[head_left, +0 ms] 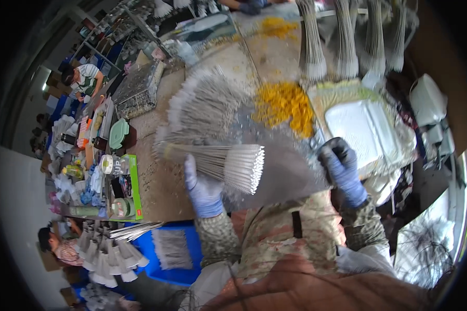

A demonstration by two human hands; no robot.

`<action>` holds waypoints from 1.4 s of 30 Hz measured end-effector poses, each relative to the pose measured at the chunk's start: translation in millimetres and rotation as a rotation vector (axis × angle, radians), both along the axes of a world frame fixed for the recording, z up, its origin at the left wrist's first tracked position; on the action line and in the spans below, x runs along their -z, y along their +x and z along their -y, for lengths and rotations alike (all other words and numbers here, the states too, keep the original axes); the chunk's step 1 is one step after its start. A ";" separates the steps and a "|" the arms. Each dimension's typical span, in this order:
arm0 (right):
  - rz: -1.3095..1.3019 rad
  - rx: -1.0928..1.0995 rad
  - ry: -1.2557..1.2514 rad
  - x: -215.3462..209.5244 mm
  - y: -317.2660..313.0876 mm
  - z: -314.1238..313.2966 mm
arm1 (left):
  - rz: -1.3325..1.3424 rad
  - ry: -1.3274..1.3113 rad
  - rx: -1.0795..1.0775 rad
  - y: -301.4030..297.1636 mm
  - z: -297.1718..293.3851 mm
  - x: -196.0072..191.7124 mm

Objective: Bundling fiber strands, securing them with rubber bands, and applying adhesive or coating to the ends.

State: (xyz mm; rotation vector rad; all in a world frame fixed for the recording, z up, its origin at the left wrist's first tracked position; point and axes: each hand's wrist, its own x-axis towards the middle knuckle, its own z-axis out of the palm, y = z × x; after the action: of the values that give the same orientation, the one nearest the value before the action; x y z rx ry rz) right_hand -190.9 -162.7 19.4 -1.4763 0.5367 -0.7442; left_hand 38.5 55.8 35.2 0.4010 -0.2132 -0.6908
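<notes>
My left hand (204, 191), in a blue-grey glove, grips a bundle of thin pale stems (241, 165). Their white, thicker ends point right, and the thin ends trail off to the left over the table. Beyond the bundle lies a fanned heap of loose thin stems (205, 106). My right hand (342, 168), gloved with dark fingertips, is closed beside the front left corner of a plastic-covered tray (354, 127). Its fingers curl together, and whatever may be between them is too small to make out. A pile of small yellow pieces (285, 106) lies between heap and tray.
Several tied bundles (346, 52) hang at the back right. To the left stand a green-lidded container (119, 133), a green box edge (135, 186) and cluttered supplies. A blue bin (194, 246) sits below the table's left side. Other people (85, 80) work nearby.
</notes>
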 end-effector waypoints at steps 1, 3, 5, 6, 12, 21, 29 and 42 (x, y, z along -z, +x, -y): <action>-0.062 -0.030 -0.160 -16.6 16.0 2.4 | 0.049 0.041 -0.100 16.9 -7.3 8.5; -0.096 -0.041 -0.520 -42.5 58.6 2.8 | 0.165 0.116 -0.240 37.8 -5.5 -4.2; -0.028 -0.035 -0.891 -61.6 111.7 5.7 | 0.283 0.346 -0.409 41.1 3.8 -34.1; 0.009 -0.053 -1.062 -71.5 138.7 6.8 | 0.283 0.310 -0.410 46.7 6.2 -36.7; -0.134 0.117 -1.559 -90.6 282.7 42.3 | 0.514 0.573 -0.341 93.4 27.4 -38.4; -0.425 -0.161 -1.484 -127.4 285.4 58.8 | 0.486 0.623 -0.416 145.6 89.1 -26.1; -0.347 -0.115 -1.477 -129.7 275.3 44.1 | 0.430 0.593 -0.386 132.4 91.6 -35.7; -0.298 -0.049 -1.513 -132.3 254.3 34.0 | 0.867 1.047 -0.537 105.5 90.4 -44.5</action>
State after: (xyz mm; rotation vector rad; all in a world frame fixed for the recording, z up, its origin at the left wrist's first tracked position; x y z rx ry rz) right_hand 63.4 -196.8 151.7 -3.0123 0.0566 -0.9264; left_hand 143.9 -34.6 79.7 1.6976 -0.5303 0.0056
